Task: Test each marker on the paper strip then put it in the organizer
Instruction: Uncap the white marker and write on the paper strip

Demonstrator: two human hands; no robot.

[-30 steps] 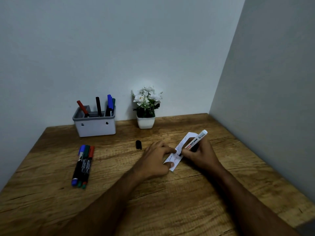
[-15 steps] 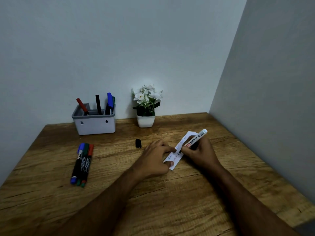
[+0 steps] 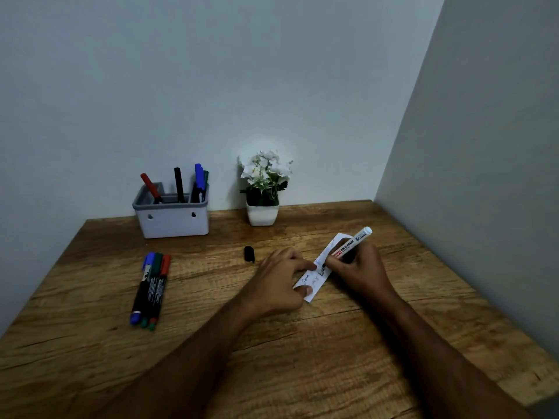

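Whiteboard marker (image 3: 348, 247): white round plastic barrel, printed label, uncapped; pinched in the right hand (image 3: 358, 269), black tip down on the paper strip (image 3: 319, 269), long axis slanting up and away to the right.
Paper strip: thin white slip lying flat on the surface (image 3: 211, 343), running diagonally from near-left to far-right; coloured scribbles toward the near end, a fresh black squiggle just under the tip.
Left hand (image 3: 279, 282): fingers curled, forefinger and thumb pressing the strip flat, holding nothing.
Right hand: closed around the marker in a writing grip.
Cap (image 3: 249, 254): small, black, glossy, lying on the wood just left of the left hand, nearer that hand than the right.
Key relation: organizer (image 3: 172, 217) sits far-left against the wall, well apart from the marker; reach crosses over the cap.
Organizer: grey-white plastic box with dividers, already holding red, black, blue and green markers upright or leaning.
Waiting markers (image 3: 151, 290): three capped ones, blue, green and red, side by side, touching, at the left.
Surface: rough-grained brown wood.
Flower pot (image 3: 262, 213): white, with white blossoms.
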